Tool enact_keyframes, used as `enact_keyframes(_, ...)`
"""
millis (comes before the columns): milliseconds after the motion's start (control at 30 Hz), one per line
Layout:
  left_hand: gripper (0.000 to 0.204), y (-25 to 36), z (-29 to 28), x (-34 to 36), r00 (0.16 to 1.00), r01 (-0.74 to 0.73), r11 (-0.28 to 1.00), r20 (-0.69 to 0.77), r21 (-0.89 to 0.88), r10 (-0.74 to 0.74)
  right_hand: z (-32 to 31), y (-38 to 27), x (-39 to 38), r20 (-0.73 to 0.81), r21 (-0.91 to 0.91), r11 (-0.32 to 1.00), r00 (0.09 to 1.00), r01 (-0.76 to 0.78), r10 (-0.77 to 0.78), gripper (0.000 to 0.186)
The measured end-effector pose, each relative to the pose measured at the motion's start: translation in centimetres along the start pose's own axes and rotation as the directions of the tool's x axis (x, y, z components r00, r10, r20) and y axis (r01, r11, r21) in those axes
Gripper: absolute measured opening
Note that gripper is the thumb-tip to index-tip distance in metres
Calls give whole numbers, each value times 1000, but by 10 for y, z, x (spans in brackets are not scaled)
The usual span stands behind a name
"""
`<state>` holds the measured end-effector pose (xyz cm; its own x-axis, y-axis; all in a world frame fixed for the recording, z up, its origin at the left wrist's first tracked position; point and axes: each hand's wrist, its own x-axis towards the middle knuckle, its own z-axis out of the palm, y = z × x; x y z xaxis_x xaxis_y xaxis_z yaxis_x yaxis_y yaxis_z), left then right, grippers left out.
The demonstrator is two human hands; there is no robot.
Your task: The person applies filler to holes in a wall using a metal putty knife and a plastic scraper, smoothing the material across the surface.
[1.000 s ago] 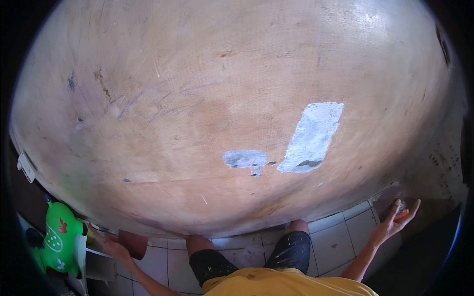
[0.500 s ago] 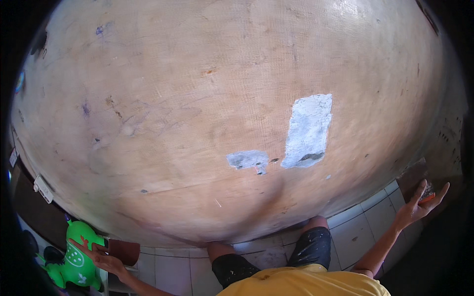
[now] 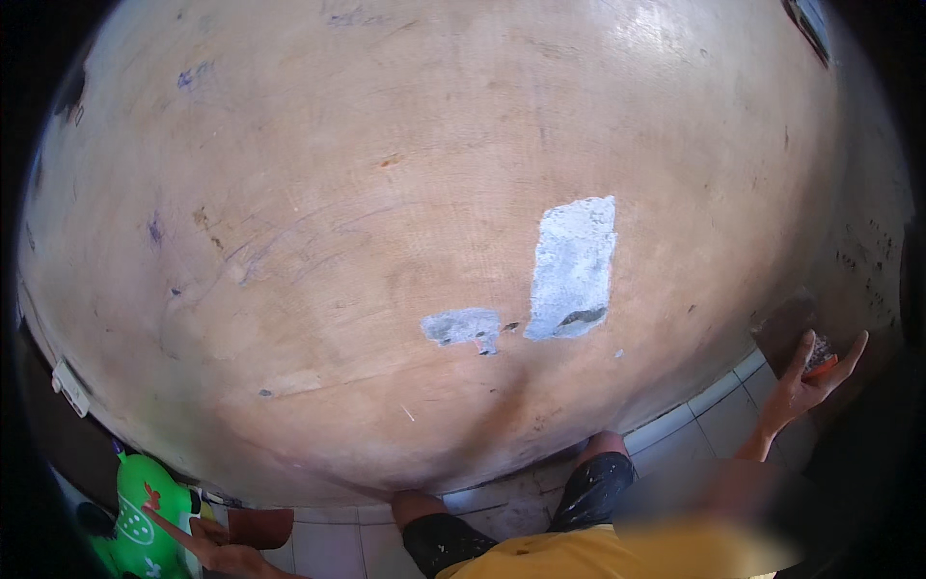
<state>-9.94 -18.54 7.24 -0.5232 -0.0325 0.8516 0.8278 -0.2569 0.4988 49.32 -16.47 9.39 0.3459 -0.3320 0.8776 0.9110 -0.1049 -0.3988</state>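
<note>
A pale brown wall [image 3: 318, 232] fills most of the view, with a tall whitish bare patch [image 3: 574, 265] and a smaller grey patch [image 3: 461, 326] to its left. At lower left, my left hand [image 3: 217, 552] has its index finger stretched out and its other fingers curled at a flat reddish-brown blade [image 3: 261, 528]. At the right, my right hand [image 3: 805, 391] grips a broad scraper [image 3: 786, 321] by its orange part, thumb and a finger spread round it. Rough greyish stuff shows beside the orange. Neither hand touches the wall patches.
Behind my left hand stands a green inflatable animal toy [image 3: 145, 511]. A white socket strip [image 3: 70, 388] sits at the far left. White floor tiles [image 3: 675, 449] run along the wall's foot, near my knees. A blurred area covers part of my right arm.
The view has shifted, so the wall patches sit further left and slightly lower. My left hand has dropped lower with its blade; my right hand has risen slightly with the scraper.
</note>
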Motion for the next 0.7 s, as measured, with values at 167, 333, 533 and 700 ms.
enact_keyframes(167, 54, 24, 2, 12, 997, -76, 995, -10, -67, 76, -15, -13, -13, -30, -9, 998, 998, -58, 58, 59)
enact_keyframes(333, 36, 34, 9, 14, 992, -75, 988, 87, -132, 87, -24, -7, -36, -34, 257, 932, 961, -257, 274, 37)
enact_keyframes(533, 41, 28, 8, -6, 836, -296, 952, 504, 79, 218, -5, -42, -43, 159, 380, 903, 976, -199, 148, 21)
enact_keyframes(700, 29, 33, 40, -71, 610, -9, 986, 782, 167, -127, 11, -78, -51, 604, 537, 740, 797, -405, -3, 25)
